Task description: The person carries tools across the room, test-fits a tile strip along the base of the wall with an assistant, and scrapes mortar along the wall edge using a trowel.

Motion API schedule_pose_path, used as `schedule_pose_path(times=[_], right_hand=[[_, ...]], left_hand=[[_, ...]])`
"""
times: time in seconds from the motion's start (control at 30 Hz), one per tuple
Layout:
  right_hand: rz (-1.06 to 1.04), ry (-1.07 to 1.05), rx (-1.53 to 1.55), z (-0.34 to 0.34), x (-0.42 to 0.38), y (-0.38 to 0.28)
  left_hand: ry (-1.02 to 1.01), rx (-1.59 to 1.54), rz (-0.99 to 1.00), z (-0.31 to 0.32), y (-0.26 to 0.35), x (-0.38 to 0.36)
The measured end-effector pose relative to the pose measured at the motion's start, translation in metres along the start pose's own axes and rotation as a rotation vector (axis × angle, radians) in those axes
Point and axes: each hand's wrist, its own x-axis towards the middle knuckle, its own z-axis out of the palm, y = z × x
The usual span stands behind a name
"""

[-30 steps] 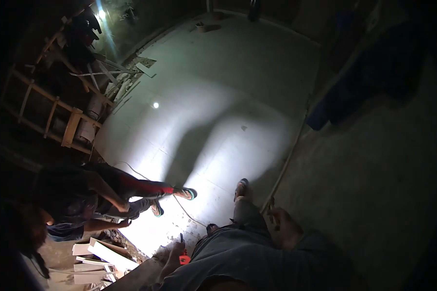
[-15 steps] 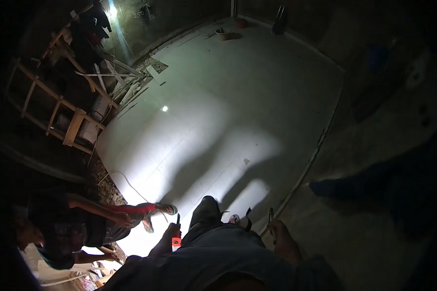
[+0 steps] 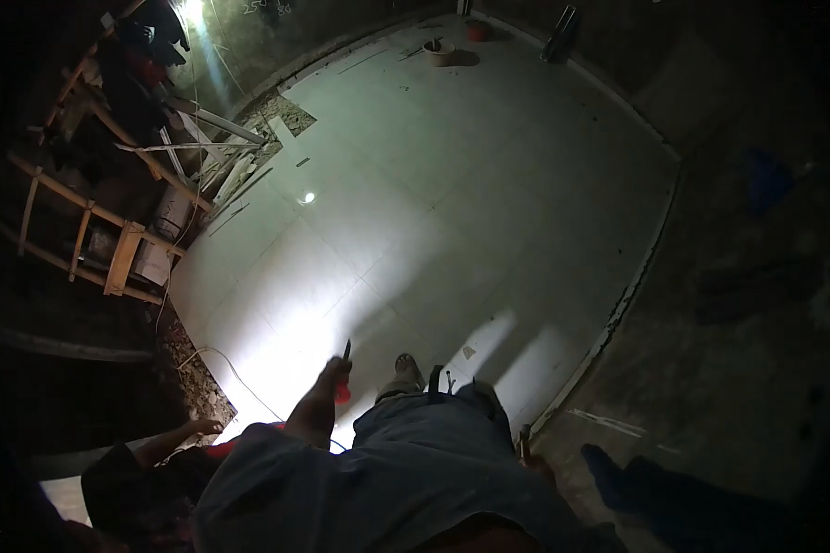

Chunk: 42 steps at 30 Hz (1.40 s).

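My left hand (image 3: 336, 370) is closed round a slim tool held out over the lit floor. Its dark narrow tip (image 3: 347, 349) points forward, and a red part (image 3: 343, 389) shows below the fingers; its exact kind I cannot make out. Low on the right, beside my hip, my right hand (image 3: 539, 464) is in shadow, its fingers closed. From it a short tool's dull metallic end (image 3: 525, 433) sticks up; the rest is hidden in the grip. My shod foot (image 3: 405, 363) stands on the pale tiled floor (image 3: 489, 194) between the hands.
On the left, another person's arm (image 3: 180, 440) reaches in near a cable (image 3: 240, 373) on rubble. A wooden ladder-like frame (image 3: 83, 235) and loose boards (image 3: 235, 180) lie behind. A bucket (image 3: 438, 55) and a red container (image 3: 479, 31) stand far back. A raised edge (image 3: 622, 309) borders the tiles.
My view has moved forward over the tiles. My left hand now reaches further ahead with its tool, and my right hand sits lower. The other person has slipped mostly behind my left side.
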Motion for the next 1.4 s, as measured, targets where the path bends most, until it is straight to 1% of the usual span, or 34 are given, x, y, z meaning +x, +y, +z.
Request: schedule_pose_path(times=[0.07, 0.13, 0.2, 0.27, 0.3, 0.4, 0.47, 0.5, 0.53, 0.57, 0.6, 0.63, 0.67, 0.7, 0.73, 0.8, 0.9, 1.0, 1.03, 1.07, 1.1, 1.13, 1.17, 1.2, 1.23, 1.27, 1.33, 1.4], right_hand=[[0.01, 0.008, -0.075, 0.005, 0.015, -0.048], [0.009, 0.002, -0.115, 0.007, 0.032, -0.098], [0.003, -0.019, -0.149, 0.011, 0.057, -0.148], [-0.011, -0.042, -0.181, 0.005, 0.093, -0.196], [-0.02, -0.056, -0.194, 0.001, 0.11, -0.221], [-0.055, -0.103, -0.239, -0.021, 0.168, -0.299], [-0.07, -0.134, -0.27, -0.047, 0.202, -0.354], [-0.082, -0.155, -0.277, -0.065, 0.224, -0.385], [-0.099, -0.177, -0.282, -0.086, 0.25, -0.42], [-0.13, -0.219, -0.284, -0.102, 0.281, -0.453], [-0.14, -0.229, -0.266, -0.121, 0.311, -0.493], [-0.127, -0.212, -0.258, -0.139, 0.343, -0.537], [0.021, -0.023, -0.177, -0.142, 0.323, -0.629], [-0.037, 0.037, -0.186, -0.153, 0.312, -0.697], [-0.095, 0.099, -0.194, -0.16, 0.298, -0.761], [-0.154, 0.232, -0.317, -0.156, 0.268, -0.89], [-0.203, 0.27, -0.224, -0.166, 0.272, -1.017], [-0.242, 0.248, -0.268, -0.176, 0.3, -1.104], [-0.186, 0.302, -0.32, -0.165, 0.282, -1.134], [-0.135, 0.288, -0.32, -0.162, 0.28, -1.151], [-0.084, 0.274, -0.32, -0.159, 0.278, -1.169], [-0.129, 0.203, -0.211, -0.177, 0.329, -1.151], [-0.166, 0.128, -0.099, -0.196, 0.383, -1.132], [0.065, 0.047, -0.408, -0.179, 0.35, -1.167], [0.265, -0.11, -0.74, -0.16, 0.313, -1.204], [0.262, -0.139, -0.742, -0.155, 0.316, -1.212], [0.099, -0.078, -0.521, -0.15, 0.339, -1.225], [0.015, -0.05, -0.402, -0.147, 0.366, -1.261]], left_hand=[[0.205, 0.734, -0.011, 0.042, 0.087, 0.082], [0.187, 0.504, 0.035, 0.086, 0.169, 0.101], [0.237, 0.566, 0.022, 0.137, 0.244, 0.129], [0.145, 0.424, 0.032, 0.173, 0.302, 0.152], [0.228, 0.579, 0.067, 0.201, 0.329, 0.163], [0.228, 0.601, 0.133, 0.228, 0.349, 0.208], [0.268, 0.449, 0.028, 0.249, 0.352, 0.223], [0.222, 0.396, -0.029, 0.248, 0.346, 0.235], [0.201, 0.432, -0.093, 0.251, 0.342, 0.248], [0.247, 0.431, -0.115, 0.268, 0.347, 0.239], [0.31, 0.494, -0.095, 0.292, 0.357, 0.219], [0.33, 0.559, -0.227, 0.289, 0.354, 0.242], [0.335, 0.499, -0.261, 0.303, 0.366, 0.242], [0.339, 0.443, -0.293, 0.322, 0.389, 0.232], [0.331, 0.436, -0.289, 0.329, 0.398, 0.246], [0.336, 0.39, -0.278, 0.348, 0.425, 0.28], [0.369, 0.28, -0.243, 0.385, 0.488, 0.345], [0.384, 0.196, -0.199, 0.413, 0.585, 0.419], [0.299, 0.147, -0.128, 0.407, 0.605, 0.46], [0.215, 0.094, -0.064, 0.408, 0.625, 0.494], [0.285, 0.244, -0.109, 0.431, 0.666, 0.522], [0.354, 0.399, -0.143, 0.46, 0.727, 0.551], [0.233, 0.351, -0.016, 0.466, 0.765, 0.594], [0.115, 0.299, 0.104, 0.471, 0.797, 0.631], [0.141, 0.501, 0.048, 0.488, 0.843, 0.664], [0.166, 0.702, -0.007, 0.517, 0.9, 0.694], [0.141, 0.532, 0.052, 0.56, 0.989, 0.737], [0.173, 0.639, 0.117, 0.62, 1.097, 0.744]])
